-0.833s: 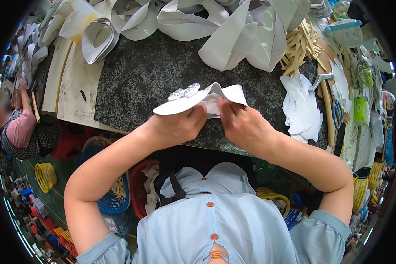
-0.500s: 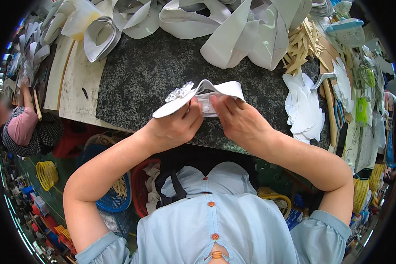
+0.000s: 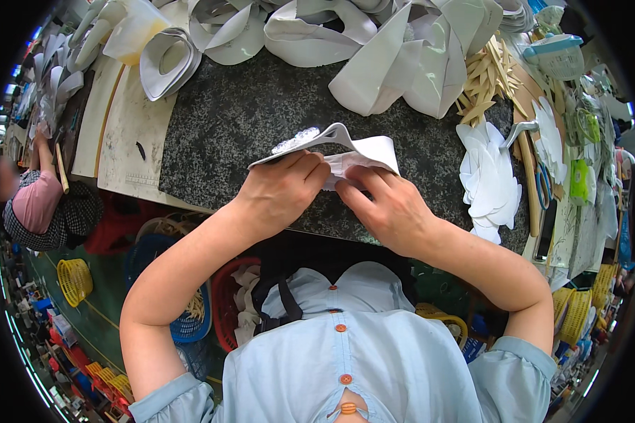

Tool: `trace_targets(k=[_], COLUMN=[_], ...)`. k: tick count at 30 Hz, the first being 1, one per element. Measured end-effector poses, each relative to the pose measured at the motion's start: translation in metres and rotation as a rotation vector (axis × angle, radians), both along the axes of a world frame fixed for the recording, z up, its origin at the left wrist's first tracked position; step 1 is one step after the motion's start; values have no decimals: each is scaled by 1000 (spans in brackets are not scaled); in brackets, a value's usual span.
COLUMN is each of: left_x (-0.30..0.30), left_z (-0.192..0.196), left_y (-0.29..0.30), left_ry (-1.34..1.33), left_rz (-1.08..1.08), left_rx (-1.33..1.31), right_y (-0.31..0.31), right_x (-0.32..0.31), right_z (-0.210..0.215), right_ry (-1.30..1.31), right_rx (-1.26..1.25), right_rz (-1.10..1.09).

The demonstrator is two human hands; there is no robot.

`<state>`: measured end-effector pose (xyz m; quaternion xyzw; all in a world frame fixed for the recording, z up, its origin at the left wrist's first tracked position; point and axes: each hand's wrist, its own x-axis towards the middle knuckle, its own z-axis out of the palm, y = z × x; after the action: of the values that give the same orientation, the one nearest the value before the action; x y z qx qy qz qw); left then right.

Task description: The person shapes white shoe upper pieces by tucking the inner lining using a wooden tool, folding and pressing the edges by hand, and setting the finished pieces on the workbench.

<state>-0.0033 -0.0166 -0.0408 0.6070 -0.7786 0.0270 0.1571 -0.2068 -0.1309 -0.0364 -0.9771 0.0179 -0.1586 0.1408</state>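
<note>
Over the near edge of a dark speckled slab [image 3: 233, 106] I hold a white shoe upper [image 3: 375, 148], bent into a loop. A sparkling clear-stone ornament [image 3: 295, 139] sits on its left part. My left hand [image 3: 279, 192] is closed on the left side of the upper, fingers curled under it. My right hand [image 3: 389, 210] pinches the inside of its right side, where pale lining shows. Some of the fingertips are hidden behind the material.
White shoe uppers [image 3: 317, 35] are piled along the far side. White flat cut pieces [image 3: 490, 176], beige pointed strips [image 3: 485, 81], a hammer [image 3: 525, 166] and blue-handled scissors [image 3: 543, 185] lie at the right. A co-worker [image 3: 39, 201] sits at the far left.
The upper has tilted so its ornamented left part shows more edge-on. My right hand has shifted slightly down along the inside, and the left knuckles have turned upward.
</note>
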Motion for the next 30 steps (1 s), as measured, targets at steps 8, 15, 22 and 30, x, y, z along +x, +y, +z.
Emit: trace_targets(k=[8, 15, 22, 30], left_x=[-7, -12, -3, -9], left_z=[5, 8, 8, 5], left_y=[-1, 2, 4, 15], left_ry=[-188, -245, -282, -266], left_rz=[16, -9, -43, -53], left_rx=[-38, -135, -134, -230], right_y=[16, 17, 17, 31], right_x=[7, 11, 7, 14], right_z=[3, 3, 6, -3], right_ry=[163, 218, 164, 287], right_rx=[-151, -122, -121, -178], right_rz=[-138, -183, -140, -175])
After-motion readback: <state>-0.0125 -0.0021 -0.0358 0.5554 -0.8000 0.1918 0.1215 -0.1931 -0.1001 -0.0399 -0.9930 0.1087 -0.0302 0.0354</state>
